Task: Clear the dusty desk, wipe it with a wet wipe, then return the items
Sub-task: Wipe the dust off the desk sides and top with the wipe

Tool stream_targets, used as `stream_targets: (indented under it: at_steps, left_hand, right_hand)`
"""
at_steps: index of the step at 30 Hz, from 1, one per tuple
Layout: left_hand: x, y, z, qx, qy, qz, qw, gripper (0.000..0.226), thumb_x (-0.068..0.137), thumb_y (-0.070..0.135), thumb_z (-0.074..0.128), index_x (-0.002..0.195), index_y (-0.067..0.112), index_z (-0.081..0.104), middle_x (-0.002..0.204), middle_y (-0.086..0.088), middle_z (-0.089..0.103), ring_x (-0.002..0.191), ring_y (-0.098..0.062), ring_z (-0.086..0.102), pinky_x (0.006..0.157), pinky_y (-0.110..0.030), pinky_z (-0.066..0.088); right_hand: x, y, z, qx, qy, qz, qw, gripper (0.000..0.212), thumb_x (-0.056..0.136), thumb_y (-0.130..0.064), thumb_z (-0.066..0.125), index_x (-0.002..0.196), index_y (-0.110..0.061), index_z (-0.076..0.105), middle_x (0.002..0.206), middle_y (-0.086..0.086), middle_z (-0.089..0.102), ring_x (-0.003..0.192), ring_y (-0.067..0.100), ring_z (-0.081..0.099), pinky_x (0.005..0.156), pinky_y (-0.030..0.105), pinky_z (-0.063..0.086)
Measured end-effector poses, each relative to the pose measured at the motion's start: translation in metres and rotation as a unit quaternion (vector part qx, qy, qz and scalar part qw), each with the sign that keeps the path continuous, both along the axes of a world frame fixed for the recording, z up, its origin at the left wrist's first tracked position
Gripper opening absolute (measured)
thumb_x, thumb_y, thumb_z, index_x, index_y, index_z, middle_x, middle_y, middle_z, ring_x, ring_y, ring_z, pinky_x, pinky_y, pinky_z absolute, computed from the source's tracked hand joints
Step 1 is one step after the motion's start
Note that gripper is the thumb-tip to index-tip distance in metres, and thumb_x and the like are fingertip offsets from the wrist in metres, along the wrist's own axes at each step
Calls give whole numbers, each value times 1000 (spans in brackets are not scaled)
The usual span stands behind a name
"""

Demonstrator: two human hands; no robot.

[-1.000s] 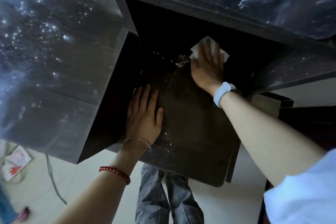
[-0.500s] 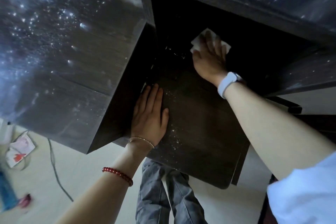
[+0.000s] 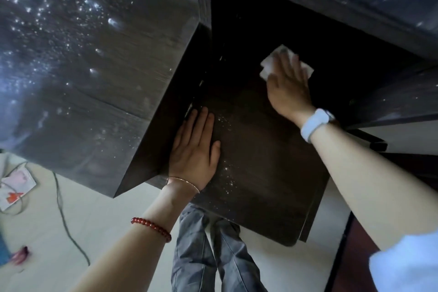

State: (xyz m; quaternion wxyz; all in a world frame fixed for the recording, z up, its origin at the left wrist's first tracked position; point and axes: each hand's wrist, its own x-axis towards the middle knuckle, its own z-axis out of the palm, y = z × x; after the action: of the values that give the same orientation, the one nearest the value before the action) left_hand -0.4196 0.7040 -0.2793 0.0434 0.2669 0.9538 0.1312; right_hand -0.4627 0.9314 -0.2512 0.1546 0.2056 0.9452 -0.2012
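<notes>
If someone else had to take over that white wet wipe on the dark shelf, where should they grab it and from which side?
Probably the bare corner of the white wet wipe that sticks out left of the right hand, approached from the left. The flat fingers press on the middle of the wipe, and only its corners show, lying flat on the dark wooden pull-out shelf, so pinch and peel that corner up.

Grey cable [image 3: 64,216] trailing over pale floor [image 3: 106,216], white packet, perhaps paper [image 3: 15,188], at left
</notes>
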Motion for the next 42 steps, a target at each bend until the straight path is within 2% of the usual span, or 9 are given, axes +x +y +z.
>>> stream_targets:
  at_steps: [6,10,14,18,23,27,31,35,42]
  left_hand:
    - [0,0,0,-6,4,-5,1000,55,90,33,33,137,4,35,145,-13,37,136,-22,19,110,-35,13]
    - [-1,0,-1,-12,9,-5,1000,55,90,33,32,137,4,35,145,-13,37,136,-22,19,110,-34,12]
    - [0,0,-1,-9,11,-3,1000,55,90,33,32,137,4,35,145,-13,37,136,-23,19,111,-35,13]
    - [-2,1,1,-9,4,-7,1000,55,90,33,32,137,4,35,145,-13,36,135,-22,18,110,-34,11]
    - [-1,1,0,-13,2,-4,1000,55,89,33,33,136,5,36,145,-12,37,136,-21,18,110,-34,12]
    - [-1,2,3,-14,-1,-4,1000,54,88,31,35,135,4,38,144,-14,38,135,-23,21,110,-33,12]
    - [5,4,11,-19,-8,15,1000,52,88,29,35,132,1,42,140,-17,42,133,-28,33,111,-32,14]
    - [23,1,20,-16,-19,46,999,51,88,29,34,129,1,46,138,-17,45,130,-30,38,109,-35,23]
    - [47,-24,22,10,-11,66,998,47,87,24,37,124,-2,51,134,-21,48,127,-33,42,103,-42,36]
  right_hand:
    - [-43,-19,-8,29,11,-60,998,64,94,-28,30,147,-11,-1,156,5,-8,142,23,-14,114,37,-11]
    - [-48,-27,-7,18,17,-91,996,60,95,-26,26,147,-10,1,156,8,-6,142,25,-12,113,39,-10]
    - [-62,-40,-9,30,45,0,999,61,97,-30,30,147,-11,3,156,8,-1,143,24,-5,113,40,-6]
    - [-81,-48,-8,36,45,11,998,59,97,-31,29,147,-11,3,156,8,-1,143,24,-4,114,40,-5]
    - [-70,-40,-9,-50,95,36,994,58,97,-21,32,146,-9,6,156,10,3,143,27,0,115,37,-4]
    - [-36,-50,7,-103,103,105,984,53,91,-6,36,143,-10,25,155,9,9,142,24,1,114,32,-3]
    - [-8,-59,0,-117,98,165,974,55,89,-8,37,142,-17,27,155,7,11,142,29,4,114,33,0]
    - [3,-45,-2,-100,76,292,948,54,92,-8,35,144,-15,21,156,3,10,143,15,0,114,28,-4]
    - [12,-82,3,-88,92,215,968,57,92,-11,38,145,-14,19,156,2,10,142,14,-3,111,24,-11]
